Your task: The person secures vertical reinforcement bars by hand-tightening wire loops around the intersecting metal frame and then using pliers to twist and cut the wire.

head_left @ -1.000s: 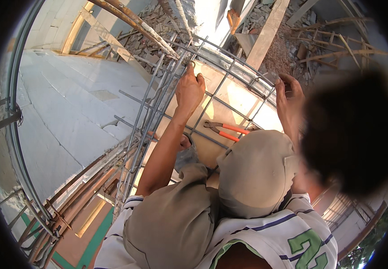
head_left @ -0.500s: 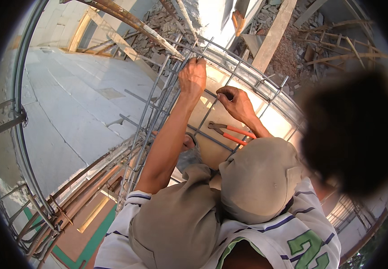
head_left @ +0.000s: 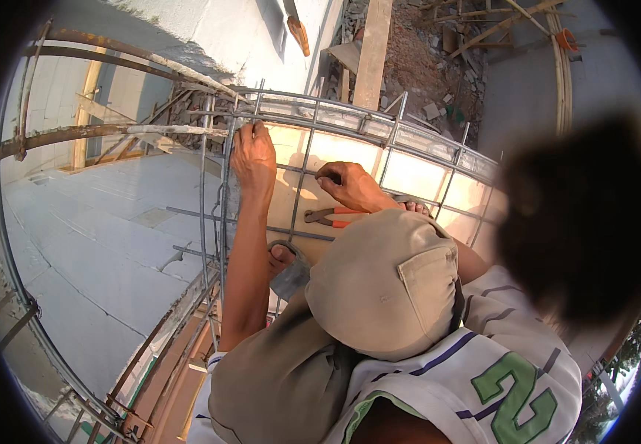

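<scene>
My left hand (head_left: 254, 155) is at the upper left corner of a steel bar grid (head_left: 309, 140), fingertips curled at the crossed bars; whatever they hold is hidden. My right hand (head_left: 350, 185) hovers near a crossing just to its right, thumb and fingers curled together; their contents cannot be made out. Orange-handled pincers (head_left: 320, 217) lie on the pale board (head_left: 342, 144) under the grid, partly behind my knee. My left foot (head_left: 279, 257), in a grey sandal, rests within the grid, below my left hand.
Rusty bars (head_left: 76, 135) cross the upper left. A white-slab floor (head_left: 98, 244) lies left, below the grid. Beyond the grid are a white wall (head_left: 254, 37), a long plank (head_left: 372, 52), rubble (head_left: 439, 96) and loose timbers (head_left: 561, 81). A blurred dark shape blocks the right.
My right hand has moved from the grid's right side leftward, closer to my left hand. My left hand stays at the corner crossing. The view has swung, shifting the scene.
</scene>
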